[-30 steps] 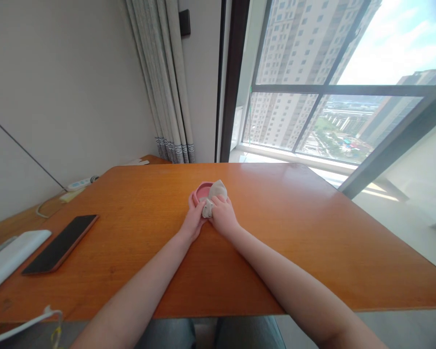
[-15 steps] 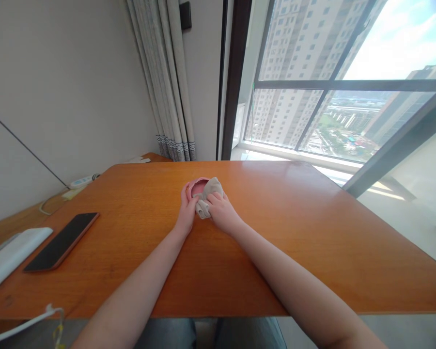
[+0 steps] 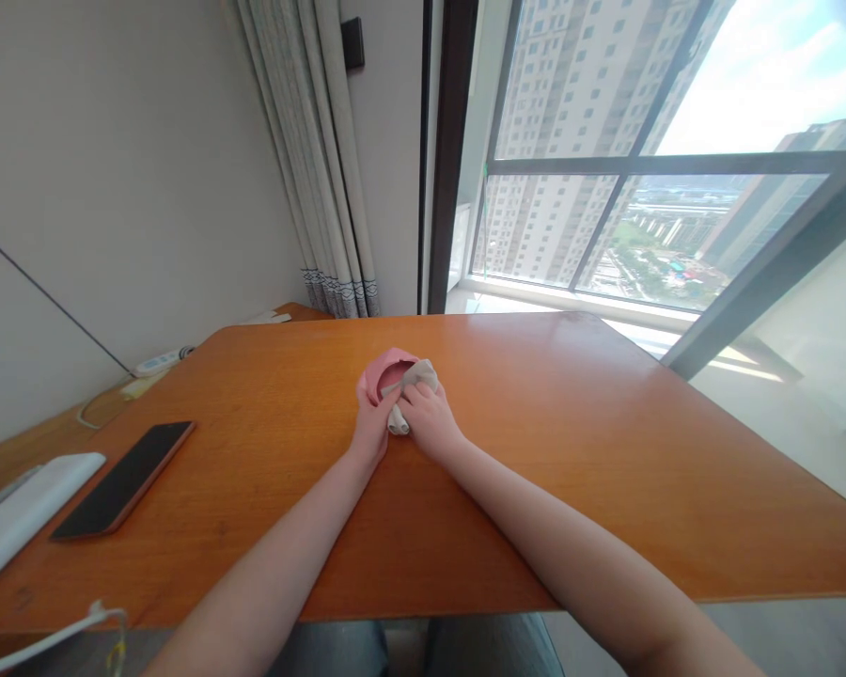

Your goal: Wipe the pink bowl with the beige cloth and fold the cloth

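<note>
A pink bowl-like container [image 3: 381, 365], its hollow side facing me, is tilted up over the middle of the wooden table. My left hand [image 3: 373, 421] grips it at the lower left, thumb near the rim and fingers behind. My right hand [image 3: 429, 414] is closed on a pale grey cloth [image 3: 423, 373] pressed against the container's right inside edge. A folded end of the cloth hangs below, between the two hands. The far fingers of both hands are partly hidden.
On the left of the wooden table [image 3: 571, 451] lie a dark phone [image 3: 127, 478] and a white flat object [image 3: 28, 508]. A white cable [image 3: 63, 628] hangs at the near left edge. A power strip [image 3: 161, 362] sits by the wall, and a large window is at the right.
The pink container has turned, showing more of its outer side at the top left. My right hand has pushed the cloth further over its rim and inside. The view has shifted slightly.
</note>
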Available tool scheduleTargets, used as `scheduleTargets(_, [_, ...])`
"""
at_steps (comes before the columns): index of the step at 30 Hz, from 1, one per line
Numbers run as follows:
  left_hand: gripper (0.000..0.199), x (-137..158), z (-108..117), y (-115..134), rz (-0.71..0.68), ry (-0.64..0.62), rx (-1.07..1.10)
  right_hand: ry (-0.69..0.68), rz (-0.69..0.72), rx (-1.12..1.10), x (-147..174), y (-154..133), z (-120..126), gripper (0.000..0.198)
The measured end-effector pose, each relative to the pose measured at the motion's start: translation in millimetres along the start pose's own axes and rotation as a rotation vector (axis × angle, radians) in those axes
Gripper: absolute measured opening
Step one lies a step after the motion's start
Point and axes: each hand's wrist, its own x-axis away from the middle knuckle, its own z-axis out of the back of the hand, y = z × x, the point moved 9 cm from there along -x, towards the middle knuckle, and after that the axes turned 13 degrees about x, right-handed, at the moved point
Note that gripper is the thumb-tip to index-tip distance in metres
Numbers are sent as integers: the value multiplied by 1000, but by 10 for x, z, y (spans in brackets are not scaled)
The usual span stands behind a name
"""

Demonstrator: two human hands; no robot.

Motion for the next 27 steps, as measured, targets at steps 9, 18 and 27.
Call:
scheduleTargets(9, [29,-26,-78,574,-288,-134,-507,77,141,-9,-34,56,137,20])
scheduleTargets(18, [56,217,-190,407,-259,-108,-239,77,29,-60,9,104,33,18])
scheduleTargets(27, [72,135,-275,646,-378,-291,-525,56,107,-39,-9,222,127,23])
